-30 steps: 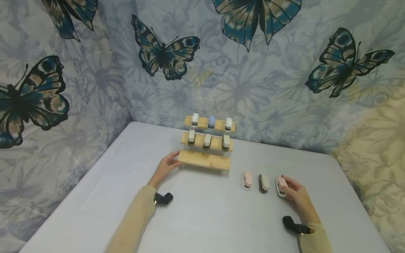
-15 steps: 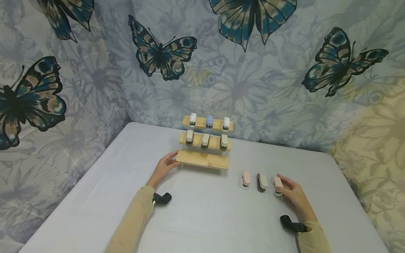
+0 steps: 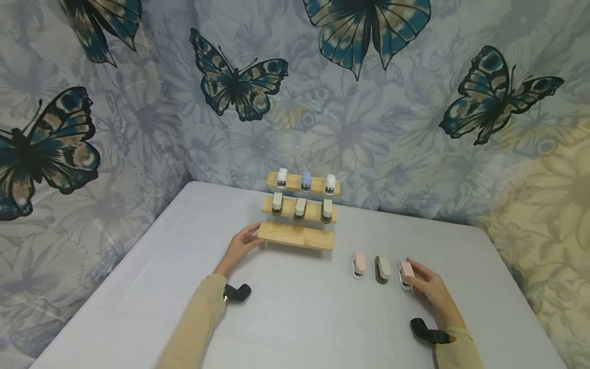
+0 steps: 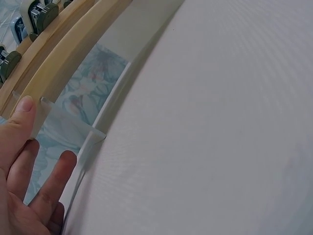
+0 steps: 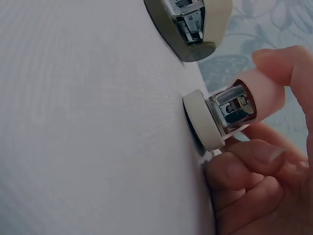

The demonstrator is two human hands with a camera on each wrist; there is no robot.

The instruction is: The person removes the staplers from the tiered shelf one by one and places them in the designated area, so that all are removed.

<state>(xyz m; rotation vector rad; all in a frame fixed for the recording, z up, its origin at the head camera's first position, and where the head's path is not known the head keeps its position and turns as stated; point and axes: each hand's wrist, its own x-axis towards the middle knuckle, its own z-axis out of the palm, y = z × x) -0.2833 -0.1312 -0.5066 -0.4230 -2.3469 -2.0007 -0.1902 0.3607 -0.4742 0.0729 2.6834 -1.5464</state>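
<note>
With thumb and fingers my left hand (image 3: 239,250) grips the left end of the lowest board of a three-tier wooden display rack (image 3: 295,236). In the left wrist view the thumb lies against the front of the board (image 4: 73,49), with other fingers lower and partly behind it. My right hand (image 3: 432,288) holds a pink mini stapler (image 3: 406,273) standing on the table. The right wrist view shows the thumb on its pink top (image 5: 268,95) and curled fingers (image 5: 244,171) beside its white base. A grey-green stapler (image 3: 382,270) and another pink stapler (image 3: 358,265) stand left of it.
Two white staplers and a blue stapler (image 3: 306,180) sit on the rack's top board. Several cream-grey staplers, one a middle stapler (image 3: 300,209), occupy the middle board. A white-covered table (image 3: 295,318) meets a butterfly-patterned wall covering (image 3: 350,133) behind the rack.
The view shifts slightly. My right hand and the pink stapler in it have come a little closer to the grey-green stapler. My left hand stays at the rack.
</note>
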